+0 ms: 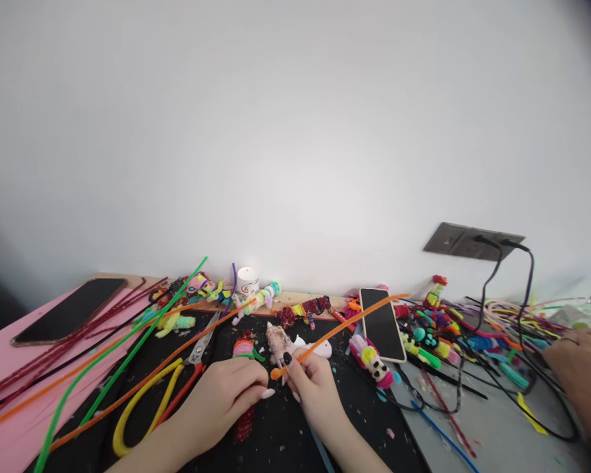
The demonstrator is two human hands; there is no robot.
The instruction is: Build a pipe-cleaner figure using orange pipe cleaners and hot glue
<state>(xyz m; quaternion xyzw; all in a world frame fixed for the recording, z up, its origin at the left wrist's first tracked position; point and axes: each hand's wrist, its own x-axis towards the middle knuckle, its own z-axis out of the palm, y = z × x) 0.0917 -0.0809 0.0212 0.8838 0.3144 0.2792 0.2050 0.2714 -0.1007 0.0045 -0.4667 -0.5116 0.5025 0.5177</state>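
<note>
My right hand (320,387) is closed, pinching an orange pipe cleaner (354,318) near its small curled end. The long free part slants up to the right. Just left of the curl is my left hand (236,391), its fingers bent in and the thumb against them; whatever lies between them is hidden. Beyond my left fingers lies a pink, red and green pipe-cleaner figure (245,347). Behind my right hand are a beige fuzzy piece (277,341) and a white object (320,348), partly covered. Scissors (148,394) with yellow and orange handles lie left of my left hand.
Two phones, one on pink paper (32,374) and a white-edged one (383,325), flank the black mat (369,433). Several pipe-cleaner figures, a small white cup (247,281) and black cables (532,282) line the wall. Another person's hand (578,368) is at far right.
</note>
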